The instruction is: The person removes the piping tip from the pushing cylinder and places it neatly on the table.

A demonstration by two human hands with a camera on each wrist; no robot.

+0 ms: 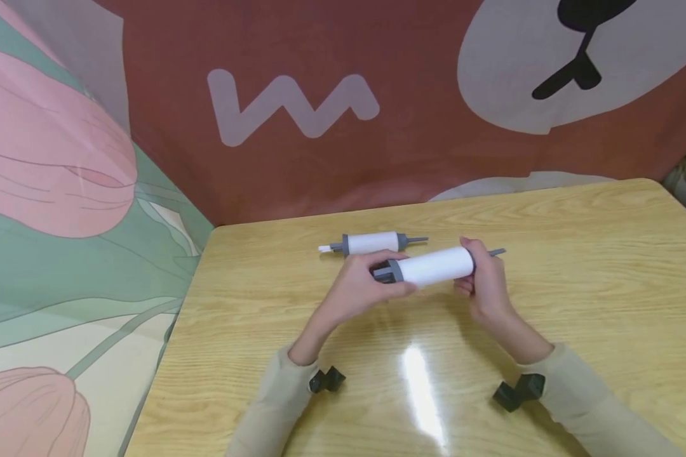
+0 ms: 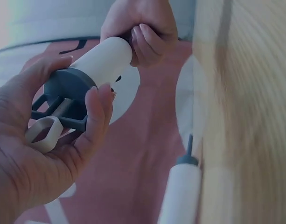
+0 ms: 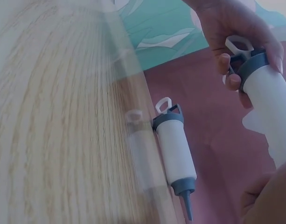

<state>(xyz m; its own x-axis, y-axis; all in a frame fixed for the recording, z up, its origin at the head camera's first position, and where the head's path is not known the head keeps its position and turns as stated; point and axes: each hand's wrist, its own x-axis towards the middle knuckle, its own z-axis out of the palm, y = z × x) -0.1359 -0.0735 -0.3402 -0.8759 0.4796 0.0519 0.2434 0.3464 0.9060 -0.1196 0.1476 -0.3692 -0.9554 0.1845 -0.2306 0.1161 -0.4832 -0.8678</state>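
Both hands hold a large white syringe [image 1: 437,266] with grey ends, raised over the table and slightly tilted. My left hand [image 1: 357,289] grips its grey flanged end [image 2: 70,86], thumb and fingers on opposite sides. A pale plunger ring [image 2: 52,133] sits close to that palm in the left wrist view. At the other end, my right hand [image 1: 488,279] curls its fingers round the grey nozzle end, and the thin nozzle tip [image 1: 497,252] sticks out past it. A second, similar syringe [image 1: 373,242] lies on the table just behind the left hand.
The wooden table [image 1: 251,317] runs back to a reddish printed cloth [image 1: 320,171]. A green and pink floral cloth [image 1: 46,266] hangs at the left. Small black blocks [image 1: 327,379] sit at the wrists over beige sleeves.
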